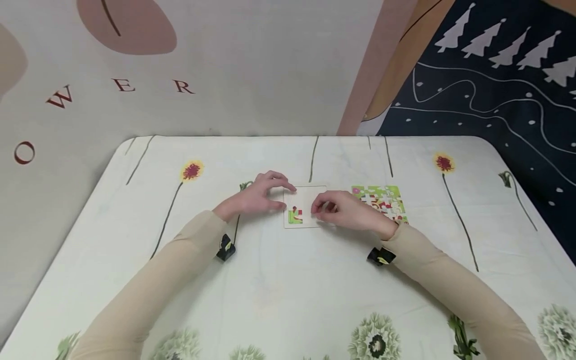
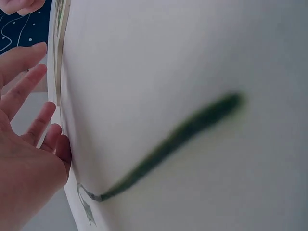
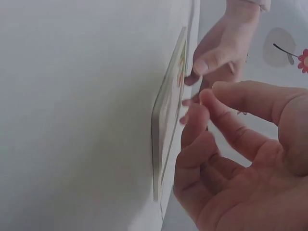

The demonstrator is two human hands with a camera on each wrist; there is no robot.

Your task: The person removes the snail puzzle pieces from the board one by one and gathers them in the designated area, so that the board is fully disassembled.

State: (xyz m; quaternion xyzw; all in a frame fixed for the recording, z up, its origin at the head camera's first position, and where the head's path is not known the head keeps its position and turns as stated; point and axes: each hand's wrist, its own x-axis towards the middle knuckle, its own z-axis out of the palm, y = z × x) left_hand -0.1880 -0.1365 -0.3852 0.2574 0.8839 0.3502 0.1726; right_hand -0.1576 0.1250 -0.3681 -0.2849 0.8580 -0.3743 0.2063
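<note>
A pale, shallow puzzle board (image 1: 308, 194) lies on the table between the hands. A small cluster of joined green, red and white jigsaw pieces (image 1: 295, 216) sits in its near left corner. My left hand (image 1: 258, 195) is at the board's left edge, thumb and fingers spread and relaxed, holding nothing. Over the board's right side, my right hand (image 1: 346, 209) brings thumb and forefinger tips together. In the right wrist view a thin edge of a puzzle piece (image 3: 200, 100) shows between those fingertips, most of it hidden.
To the right, partly behind the right wrist, lies a colourful jigsaw (image 1: 387, 196) with light gaps among its pieces. A white flower-printed cloth (image 1: 279, 280) covers the table. Behind it hang a pale lettered cloth (image 1: 261, 75) and a dark one with trees (image 1: 486, 90).
</note>
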